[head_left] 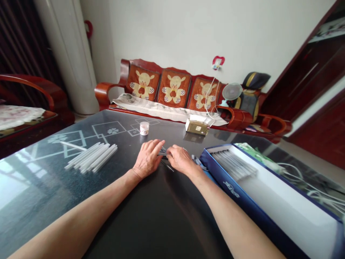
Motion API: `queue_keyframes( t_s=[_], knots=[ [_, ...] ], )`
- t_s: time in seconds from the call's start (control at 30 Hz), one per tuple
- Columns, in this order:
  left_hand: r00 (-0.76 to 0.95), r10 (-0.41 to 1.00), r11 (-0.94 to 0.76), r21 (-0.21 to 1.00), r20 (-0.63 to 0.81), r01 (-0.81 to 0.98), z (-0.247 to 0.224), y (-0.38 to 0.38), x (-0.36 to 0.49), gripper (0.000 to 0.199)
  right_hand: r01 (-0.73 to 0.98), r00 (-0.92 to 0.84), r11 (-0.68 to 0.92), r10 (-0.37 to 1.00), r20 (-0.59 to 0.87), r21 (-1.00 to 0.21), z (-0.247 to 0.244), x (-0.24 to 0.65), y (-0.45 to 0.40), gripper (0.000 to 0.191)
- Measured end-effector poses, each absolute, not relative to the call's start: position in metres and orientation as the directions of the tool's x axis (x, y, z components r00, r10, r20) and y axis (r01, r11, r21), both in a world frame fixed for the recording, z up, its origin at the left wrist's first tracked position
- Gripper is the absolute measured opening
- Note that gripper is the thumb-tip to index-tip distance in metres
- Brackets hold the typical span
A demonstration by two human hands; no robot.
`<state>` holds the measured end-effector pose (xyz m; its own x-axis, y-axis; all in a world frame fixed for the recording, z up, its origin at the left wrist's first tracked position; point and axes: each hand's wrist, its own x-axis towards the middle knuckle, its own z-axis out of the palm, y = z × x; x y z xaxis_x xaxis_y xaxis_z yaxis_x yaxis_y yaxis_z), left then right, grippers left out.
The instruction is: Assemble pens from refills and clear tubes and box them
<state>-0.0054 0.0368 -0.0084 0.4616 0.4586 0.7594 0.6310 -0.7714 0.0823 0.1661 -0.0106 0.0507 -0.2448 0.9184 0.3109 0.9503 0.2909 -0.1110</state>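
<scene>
Because our left hand and right hand lie close together near the middle of the dark glass-topped table, their fingertips nearly meet over a small cluster of thin grey pieces. We cannot tell whether either grip is clamped on those pieces or only resting against them: the fingers curve inward and down, and the cluster shows only in the narrow gap between the two hands. A thin dark sliver lies on the table just below that gap. Just beside the right hand are some small blue items, and past them sits an open blue box with a white inside, holding a row of grey-white tubes. To the left, well apart from the hands, a loose bundle of white translucent tubes lies on the glass, near a printed pattern of squares. Ahead stand a small white jar and a tan packet topped with white paper. Beyond the table we see a carved wooden bench with three orange cushions, a long newspaper and a small fan
</scene>
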Motion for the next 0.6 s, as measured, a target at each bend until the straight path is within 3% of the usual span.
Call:
queue_keyframes(
  t_s=[0.17, 0.27, 0.33, 0.43, 0.6],
  knots=[
    [0.350, 0.462, -0.746, 0.144, 0.815, 0.651, -0.006, 0.039, -0.008, 0.057, 0.974, -0.181, 0.221, 0.901, 0.393, -0.057, 0.100, 0.226, -0.030, 0.021],
    [0.359, 0.463, -0.755, 0.149, 0.810, 0.638, -0.009, 0.042, -0.008, 0.054, 0.999, -0.004, 0.022, 0.867, 0.499, -0.032, 0.120, 0.287, -0.059, 0.020],
    [0.363, 0.464, -0.757, 0.148, 0.808, 0.636, -0.011, 0.044, -0.008, 0.051, 0.984, 0.173, -0.174, 0.872, 0.459, -0.041, 0.120, 0.326, -0.082, 0.018],
    [0.370, 0.466, -0.756, 0.145, 0.804, 0.638, -0.013, 0.044, -0.007, 0.047, 0.938, 0.346, -0.327, 0.894, 0.284, -0.115, 0.105, 0.368, -0.110, 0.012],
    [0.383, 0.501, -0.735, 0.148, 0.776, 0.661, -0.013, 0.044, -0.007, 0.042, 0.933, 0.340, -0.312, 0.928, 0.155, -0.178, 0.073, 0.380, -0.122, 0.014]
  ],
)
